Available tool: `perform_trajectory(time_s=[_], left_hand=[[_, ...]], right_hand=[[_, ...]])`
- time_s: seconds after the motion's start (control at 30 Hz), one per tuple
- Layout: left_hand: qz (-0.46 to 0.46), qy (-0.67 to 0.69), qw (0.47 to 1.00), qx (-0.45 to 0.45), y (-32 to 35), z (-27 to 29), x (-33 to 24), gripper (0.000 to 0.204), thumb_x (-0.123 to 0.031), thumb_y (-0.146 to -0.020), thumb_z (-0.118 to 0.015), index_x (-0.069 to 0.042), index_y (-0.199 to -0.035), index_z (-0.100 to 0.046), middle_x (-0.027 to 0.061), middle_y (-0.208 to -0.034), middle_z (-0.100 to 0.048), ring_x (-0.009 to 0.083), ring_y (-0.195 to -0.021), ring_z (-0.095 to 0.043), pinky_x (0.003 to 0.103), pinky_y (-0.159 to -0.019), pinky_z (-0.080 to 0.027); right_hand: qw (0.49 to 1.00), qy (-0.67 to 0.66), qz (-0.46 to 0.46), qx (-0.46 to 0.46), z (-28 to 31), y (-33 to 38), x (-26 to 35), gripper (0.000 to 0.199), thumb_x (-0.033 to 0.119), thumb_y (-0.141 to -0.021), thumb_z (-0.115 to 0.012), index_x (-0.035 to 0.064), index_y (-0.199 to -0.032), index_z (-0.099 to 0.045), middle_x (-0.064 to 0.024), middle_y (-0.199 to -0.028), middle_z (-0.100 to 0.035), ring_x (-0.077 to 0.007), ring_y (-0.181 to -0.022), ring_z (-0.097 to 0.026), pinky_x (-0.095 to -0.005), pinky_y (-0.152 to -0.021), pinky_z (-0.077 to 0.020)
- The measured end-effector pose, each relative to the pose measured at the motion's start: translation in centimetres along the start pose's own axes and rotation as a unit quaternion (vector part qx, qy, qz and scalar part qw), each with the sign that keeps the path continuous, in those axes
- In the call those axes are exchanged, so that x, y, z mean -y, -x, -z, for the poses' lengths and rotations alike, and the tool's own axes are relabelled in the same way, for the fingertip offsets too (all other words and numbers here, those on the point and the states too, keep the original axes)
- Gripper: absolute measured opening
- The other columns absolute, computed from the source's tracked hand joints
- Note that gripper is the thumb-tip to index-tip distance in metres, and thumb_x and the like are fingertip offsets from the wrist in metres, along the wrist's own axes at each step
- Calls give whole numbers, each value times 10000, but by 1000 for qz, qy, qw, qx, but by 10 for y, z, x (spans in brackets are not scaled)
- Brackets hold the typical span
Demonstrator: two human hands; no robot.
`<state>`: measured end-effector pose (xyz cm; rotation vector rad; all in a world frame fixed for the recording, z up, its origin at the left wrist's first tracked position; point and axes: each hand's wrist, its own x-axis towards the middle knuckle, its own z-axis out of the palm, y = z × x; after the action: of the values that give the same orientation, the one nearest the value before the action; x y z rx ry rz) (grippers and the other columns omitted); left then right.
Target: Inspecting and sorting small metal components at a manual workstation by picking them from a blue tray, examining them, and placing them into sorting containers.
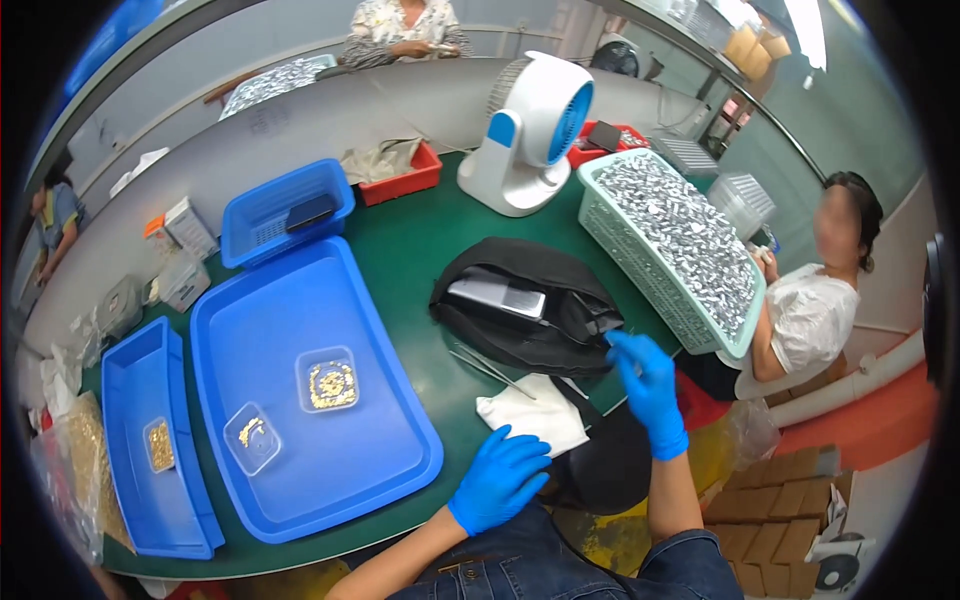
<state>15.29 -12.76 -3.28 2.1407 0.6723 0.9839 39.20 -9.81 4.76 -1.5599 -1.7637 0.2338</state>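
My left hand [500,482], in a blue glove, has its fingers stretched out at the near edge of a folded white cloth [535,418]. My right hand [650,392], gloved in blue too, pinches the right-hand rim of an unzipped black bag [540,345]. Inside the bag lie a silver, phone-like device [497,295] and a dark item I cannot make out. Metal tweezers [485,368] rest on the green table with their end over the cloth.
On the left, a large blue tray [390,480] and a narrow blue tray [205,520] hold small tubs of gold-coloured pieces. A white fan [525,140] stands behind the bag. A green basket [660,270] of silvery parts stands right; beyond it sits a co-worker [815,300].
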Motion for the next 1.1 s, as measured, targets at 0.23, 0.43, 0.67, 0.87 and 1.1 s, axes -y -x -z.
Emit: perform_trajectory(time_s=[0.23,0.43,0.67,0.87,1.1], left_hand=[[-9,-56,997,42,3,-13,2,258,-206,-822,-573,-55,-1029,-599,132,-1097,-553,291,-1084,-494,462,-1024,-287],[-26,-29,998,39,5,-20,7,242,-192,-819,-597,-68,-1026,-614,142,-1094,-560,331,-1079,-494,451,-979,-334],[-23,-14,999,28,3,-13,8,226,-146,-791,-618,-63,-1001,-623,139,-1058,-581,334,-1037,-516,445,-931,-369],[-29,-9,998,54,-3,-14,7,216,-131,-782,-624,-72,-990,-633,126,-1004,-605,332,-989,-543,439,-904,-386],[44,-14,999,25,-1,-13,-10,144,-90,-780,-635,-28,-909,-625,171,-941,-598,336,-922,-550,451,-909,-365]], right_hand=[[960,23,185,207,-90,6,51,363,70,-776,-559,84,-1138,-579,-117,-797,-590,-297,-664,-585,-364,-569,-482],[957,93,211,178,-152,-23,50,253,116,-798,-536,98,-1043,-598,-137,-770,-548,-307,-672,-590,-391,-544,-487],[962,79,212,150,-176,-17,42,235,152,-812,-550,114,-1037,-606,-125,-778,-543,-300,-662,-587,-398,-520,-481],[975,35,192,109,-176,-16,33,191,207,-822,-573,152,-992,-639,-77,-784,-558,-284,-655,-580,-388,-526,-475],[969,-18,215,122,-176,-18,33,218,225,-833,-561,148,-1023,-638,-89,-761,-556,-281,-670,-572,-375,-584,-481]])
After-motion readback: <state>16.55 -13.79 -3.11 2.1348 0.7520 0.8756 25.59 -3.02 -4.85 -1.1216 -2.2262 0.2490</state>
